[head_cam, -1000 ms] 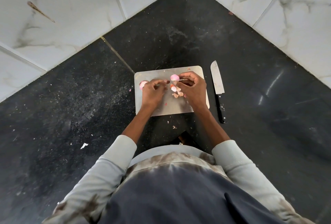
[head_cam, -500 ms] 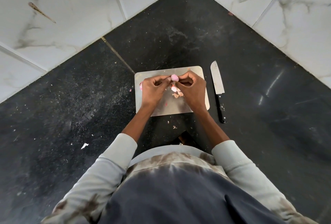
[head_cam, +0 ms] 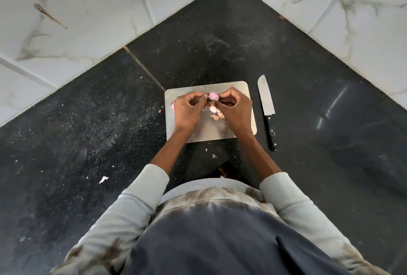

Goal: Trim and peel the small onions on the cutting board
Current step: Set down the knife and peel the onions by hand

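A small pink peeled onion [head_cam: 213, 96] sits pinched between the fingertips of both hands above a grey cutting board [head_cam: 250, 127]. My left hand [head_cam: 187, 109] grips it from the left, my right hand [head_cam: 234, 109] from the right. Under the hands lie another pink onion piece [head_cam: 213, 109] and brown peel scraps [head_cam: 218, 117]. A further pink onion [head_cam: 172, 105] peeks out at the board's left edge, mostly hidden by my left hand.
A knife [head_cam: 267, 107] with a black handle lies on the dark counter just right of the board, blade pointing away. White marble wall tiles [head_cam: 66, 21] close the corner behind. Small peel bits [head_cam: 213, 155] lie in front of the board.
My left hand has moved up and right from the board to meet the right hand at the pink onion. Both hands now pinch it together.
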A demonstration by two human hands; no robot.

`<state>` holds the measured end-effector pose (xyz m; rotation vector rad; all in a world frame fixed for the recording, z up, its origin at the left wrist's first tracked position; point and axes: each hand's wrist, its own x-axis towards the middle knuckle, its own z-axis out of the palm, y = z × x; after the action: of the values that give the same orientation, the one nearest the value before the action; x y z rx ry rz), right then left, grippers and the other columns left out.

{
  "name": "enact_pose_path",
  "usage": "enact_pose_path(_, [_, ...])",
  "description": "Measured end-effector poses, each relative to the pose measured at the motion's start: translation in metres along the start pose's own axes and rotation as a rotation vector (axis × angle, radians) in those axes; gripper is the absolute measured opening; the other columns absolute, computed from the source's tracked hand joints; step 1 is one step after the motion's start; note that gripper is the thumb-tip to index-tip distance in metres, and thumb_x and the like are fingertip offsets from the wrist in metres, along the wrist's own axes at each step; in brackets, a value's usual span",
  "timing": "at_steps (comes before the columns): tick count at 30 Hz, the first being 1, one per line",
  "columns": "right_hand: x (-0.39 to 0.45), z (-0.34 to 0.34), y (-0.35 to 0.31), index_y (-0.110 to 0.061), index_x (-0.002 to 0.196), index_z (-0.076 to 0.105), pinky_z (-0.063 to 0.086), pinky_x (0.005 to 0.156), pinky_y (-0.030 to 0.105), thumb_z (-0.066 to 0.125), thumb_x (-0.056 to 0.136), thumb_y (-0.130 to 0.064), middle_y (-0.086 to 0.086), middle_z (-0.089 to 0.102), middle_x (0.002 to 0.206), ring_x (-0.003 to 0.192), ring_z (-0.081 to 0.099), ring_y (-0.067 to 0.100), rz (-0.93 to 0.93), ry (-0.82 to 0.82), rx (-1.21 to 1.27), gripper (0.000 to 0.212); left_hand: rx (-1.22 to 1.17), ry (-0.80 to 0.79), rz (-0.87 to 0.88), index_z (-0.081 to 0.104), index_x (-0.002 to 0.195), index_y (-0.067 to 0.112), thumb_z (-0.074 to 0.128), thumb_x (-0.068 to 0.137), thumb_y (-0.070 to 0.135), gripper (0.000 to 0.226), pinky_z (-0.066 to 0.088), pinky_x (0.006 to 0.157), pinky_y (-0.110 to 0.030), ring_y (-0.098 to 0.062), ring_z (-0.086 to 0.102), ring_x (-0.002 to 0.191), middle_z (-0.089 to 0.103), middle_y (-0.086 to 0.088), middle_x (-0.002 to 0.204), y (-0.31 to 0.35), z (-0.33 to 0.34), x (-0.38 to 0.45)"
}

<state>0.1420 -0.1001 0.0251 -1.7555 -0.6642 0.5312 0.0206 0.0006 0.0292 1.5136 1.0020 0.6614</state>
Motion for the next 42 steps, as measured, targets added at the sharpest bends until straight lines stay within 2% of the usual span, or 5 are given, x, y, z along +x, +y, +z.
enact_pose_path(16, [-0.001, 0.000, -0.008, -0.014, 0.084, 0.070, 0.063, 0.072, 0.031, 0.087, 0.091, -0.034, -0.004, 0.078, 0.078, 0.077, 0.077, 0.011, -0.013, 0.009, -0.022, 0.027, -0.099, 0.020, 0.010, 0.079, 0.104, -0.001, 0.078, 0.097, 0.009, 0.012, 0.066, 0.086, -0.045, -0.024, 0.081, 0.087, 0.083, -0.008, 0.094, 0.000, 0.001, -0.005])
enact_pose_path(24, [-0.001, -0.001, -0.005, -0.012, 0.094, 0.072, 0.064, 0.077, 0.031, 0.091, 0.086, -0.026, -0.002, 0.081, 0.087, 0.085, 0.079, 0.014, 0.057, -0.054, 0.042, 0.025, 0.141, 0.068, -0.126, 0.081, 0.090, 0.014, 0.079, 0.092, 0.008, 0.006, 0.067, 0.083, -0.042, -0.019, 0.079, 0.078, 0.080, 0.000, 0.083, -0.014, 0.002, 0.007])
enact_pose_path(29, [0.004, -0.003, 0.002, -0.008, 0.105, 0.073, 0.065, 0.087, 0.039, 0.090, 0.084, -0.015, 0.002, 0.082, 0.100, 0.096, 0.079, 0.018, 0.138, -0.095, 0.130, 0.028, 0.335, -0.030, -0.099, 0.080, 0.105, 0.015, 0.071, 0.093, 0.002, 0.020, 0.062, 0.097, -0.037, -0.013, 0.074, 0.097, 0.079, 0.003, 0.105, -0.018, 0.003, 0.001])
enact_pose_path(36, [0.004, -0.001, 0.003, -0.014, 0.107, 0.073, 0.060, 0.081, 0.020, 0.089, 0.088, -0.026, -0.007, 0.079, 0.100, 0.092, 0.076, 0.007, 0.080, -0.075, -0.007, 0.027, -0.028, 0.045, -0.222, 0.080, 0.104, 0.010, 0.056, 0.109, 0.044, 0.041, 0.063, 0.087, -0.034, -0.023, 0.078, 0.094, 0.082, -0.002, 0.099, -0.005, -0.004, 0.006])
enact_pose_path(42, [0.003, 0.003, -0.006, -0.014, 0.103, 0.073, 0.056, 0.078, 0.013, 0.085, 0.093, -0.034, -0.004, 0.076, 0.097, 0.087, 0.074, 0.006, -0.079, -0.045, -0.102, 0.025, -0.162, -0.109, -0.204, 0.076, 0.119, 0.006, 0.083, 0.092, 0.031, 0.038, 0.065, 0.090, -0.035, -0.024, 0.080, 0.099, 0.082, -0.008, 0.107, 0.000, -0.002, 0.002])
